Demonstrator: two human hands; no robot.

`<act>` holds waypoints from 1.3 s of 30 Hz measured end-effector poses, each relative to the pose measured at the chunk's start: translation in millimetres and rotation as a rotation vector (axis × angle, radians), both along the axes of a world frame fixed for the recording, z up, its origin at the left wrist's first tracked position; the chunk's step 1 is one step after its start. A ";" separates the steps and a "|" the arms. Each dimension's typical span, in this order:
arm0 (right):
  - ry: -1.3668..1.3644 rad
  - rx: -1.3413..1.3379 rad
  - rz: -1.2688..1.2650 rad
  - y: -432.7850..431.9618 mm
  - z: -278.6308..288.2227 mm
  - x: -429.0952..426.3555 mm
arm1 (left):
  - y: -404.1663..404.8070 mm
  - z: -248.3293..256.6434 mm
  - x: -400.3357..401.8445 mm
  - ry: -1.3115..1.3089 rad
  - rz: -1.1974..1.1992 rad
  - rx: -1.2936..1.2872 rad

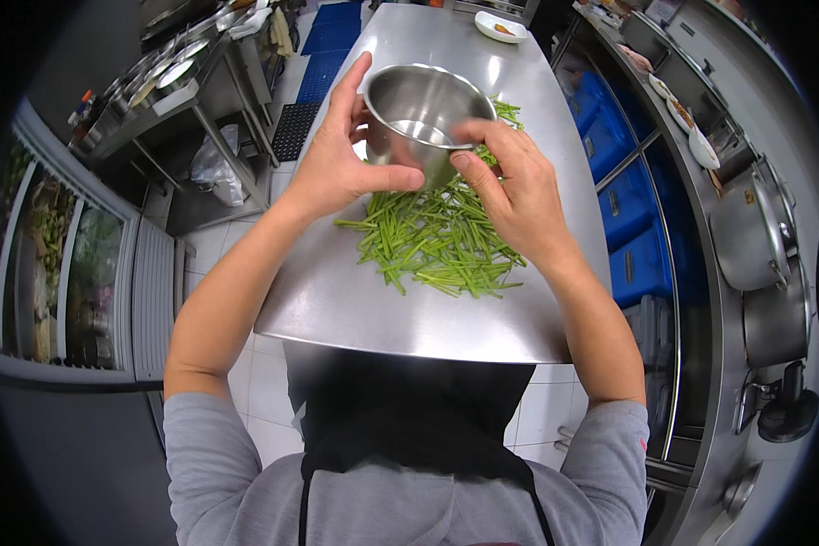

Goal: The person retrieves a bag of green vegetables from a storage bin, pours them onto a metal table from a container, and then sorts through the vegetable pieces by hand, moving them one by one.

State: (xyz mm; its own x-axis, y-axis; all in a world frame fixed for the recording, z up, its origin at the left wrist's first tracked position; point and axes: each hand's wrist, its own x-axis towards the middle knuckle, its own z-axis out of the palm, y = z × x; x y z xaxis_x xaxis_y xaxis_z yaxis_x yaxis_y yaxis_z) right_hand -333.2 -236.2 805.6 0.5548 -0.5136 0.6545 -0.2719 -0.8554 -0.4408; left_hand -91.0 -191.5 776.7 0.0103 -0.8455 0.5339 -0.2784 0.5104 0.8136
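Observation:
A stainless steel pot or deep bowl (416,147) is held up above the steel table (409,327), tilted so that I see into its mouth. It looks empty inside. My left hand (351,143) grips its left side, with the thumb across the front and the fingers behind. At the right rim, my right hand (512,177) pinches the edge between thumb and fingers; the fingertips are blurred. Below and behind the vessel, cut green vegetable stalks (443,239) lie loose in a pile on the table.
A white dish (501,29) with a little food stands at the table's far end. On the right are a steel counter with large pots (751,228) and blue bins (631,252) under it. To the left stand a glass-fronted fridge (61,259) and a steel side table (198,102).

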 end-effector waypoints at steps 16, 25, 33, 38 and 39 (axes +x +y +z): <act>0.139 -0.190 -0.243 -38.3 -24.4 -52.6 | -157.3 -56.1 96.7 0.092 0.344 0.128; 0.073 0.013 -0.283 -47.4 -33.6 -58.4 | -114.4 -61.1 62.0 -0.083 0.493 0.054; 0.032 -0.055 -0.271 -52.4 -32.0 -51.9 | 12.9 14.3 -2.9 -0.080 0.247 0.070; 0.030 -0.006 -0.265 -52.6 -37.9 -56.7 | 115.4 63.8 -140.0 -0.322 -0.306 0.376; 0.033 0.030 -0.255 -57.5 -44.3 -52.5 | 125.3 80.8 -163.8 -0.414 -0.371 0.350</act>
